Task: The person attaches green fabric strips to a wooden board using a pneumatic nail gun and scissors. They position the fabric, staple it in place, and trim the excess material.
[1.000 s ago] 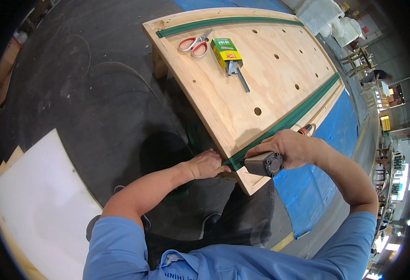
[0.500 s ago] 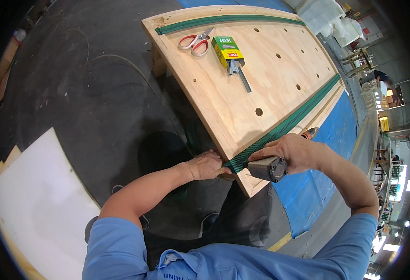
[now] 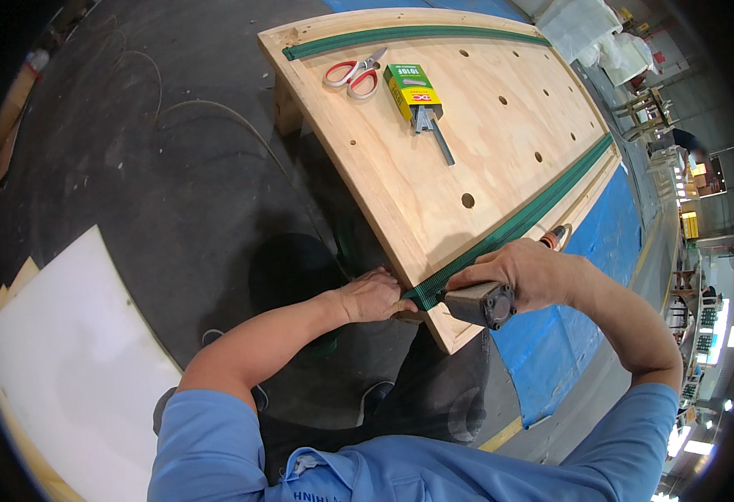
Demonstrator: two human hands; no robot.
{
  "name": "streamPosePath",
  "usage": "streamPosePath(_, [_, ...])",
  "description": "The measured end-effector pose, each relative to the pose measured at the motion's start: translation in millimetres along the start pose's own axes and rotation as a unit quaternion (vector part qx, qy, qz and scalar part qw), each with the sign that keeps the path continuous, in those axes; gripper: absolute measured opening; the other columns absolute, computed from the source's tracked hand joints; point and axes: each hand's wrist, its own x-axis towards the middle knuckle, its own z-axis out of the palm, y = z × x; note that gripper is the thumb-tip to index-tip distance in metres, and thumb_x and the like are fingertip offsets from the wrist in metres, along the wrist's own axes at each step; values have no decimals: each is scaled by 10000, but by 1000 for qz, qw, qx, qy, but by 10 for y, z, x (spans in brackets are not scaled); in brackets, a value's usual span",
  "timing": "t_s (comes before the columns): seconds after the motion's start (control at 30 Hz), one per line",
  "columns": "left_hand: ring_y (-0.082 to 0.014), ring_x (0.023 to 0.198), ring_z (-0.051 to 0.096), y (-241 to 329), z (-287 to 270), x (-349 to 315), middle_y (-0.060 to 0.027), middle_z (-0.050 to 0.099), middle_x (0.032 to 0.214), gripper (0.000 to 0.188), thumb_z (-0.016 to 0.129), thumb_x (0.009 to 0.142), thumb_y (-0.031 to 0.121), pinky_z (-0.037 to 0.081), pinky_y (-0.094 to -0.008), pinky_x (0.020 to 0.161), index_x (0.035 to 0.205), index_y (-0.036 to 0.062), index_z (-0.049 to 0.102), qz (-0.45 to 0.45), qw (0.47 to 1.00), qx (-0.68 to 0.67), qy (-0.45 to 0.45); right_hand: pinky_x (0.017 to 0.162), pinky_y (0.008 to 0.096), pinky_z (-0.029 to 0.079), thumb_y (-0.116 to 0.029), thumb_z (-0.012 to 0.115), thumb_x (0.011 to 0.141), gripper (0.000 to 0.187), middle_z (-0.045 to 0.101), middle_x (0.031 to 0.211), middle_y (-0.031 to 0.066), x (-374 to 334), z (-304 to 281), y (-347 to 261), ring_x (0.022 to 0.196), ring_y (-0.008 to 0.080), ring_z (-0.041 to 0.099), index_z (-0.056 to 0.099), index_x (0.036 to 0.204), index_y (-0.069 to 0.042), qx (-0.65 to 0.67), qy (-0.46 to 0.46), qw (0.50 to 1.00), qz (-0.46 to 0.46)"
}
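Moved since a second ago: staple gun [image 3: 480, 304], shifted slightly right at the near corner; the left hand [image 3: 371, 297] has kept its place.
Left hand: closed on the near end of the near strap [image 3: 513, 227], thumb on the webbing, fingers curled at the panel's edge.
Right hand [image 3: 521, 272]: clamped around the staple gun, back of the hand upward.
Staple gun: grey-brown body over the near corner, beside the near strap's end; whether its tip touches the webbing cannot be told. An orange-tinted fitting [image 3: 555, 237] shows beyond the right hand.
Near strap: green, running along the right side of the wooden panel [image 3: 417, 192] from the near corner to the far end.
Far strap [image 3: 409, 36]: also green, lying along the opposite side.
Wooden panel: pale, framed by raised strips, with round holes.
On the panel: red-and-white-handled scissors [image 3: 354, 81], just beside a green-and-yellow box [image 3: 413, 88]; metal staple strips [image 3: 442, 140] stick out of its near end.
Floor: dark, with a blue sheet [image 3: 542, 360] at right and a white board [image 3: 74, 326] at left.
Sleeves [image 3: 208, 435]: light blue, short.
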Motion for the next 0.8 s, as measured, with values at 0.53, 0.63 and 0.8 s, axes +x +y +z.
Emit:
streamPosePath(0.53, [-443,1128,678,-36,57,-4,-279,739,1086,695,476,1087,558,487,-512,1067,1048,-83,742,21,999,10,44,867,430,586,-62,794,798,615,774,1119,148,-46,-8,-17,1025,359,743,672,1393,-160,3,55,998,-14])
streamPosePath(0.63, [-435,1127,680,-19,14,-15,-270,741,1083,692,476,1087,559,484,-510,1068,1056,-81,739,9,999,26,22,874,428,587,-69,793,805,603,775,1134,144,-7,-13,-23,1031,354,744,677,1389,-164,-5,46,999,-17])
streamPosePath(0.8, [-443,1154,666,127,-116,32,-280,732,1115,691,480,1087,558,471,-513,1086,1106,-91,719,0,1000,6,-19,874,425,589,-85,792,814,597,777,1143,131,-15,23,-2,1038,342,746,673,1390,-187,-17,23,999,17])
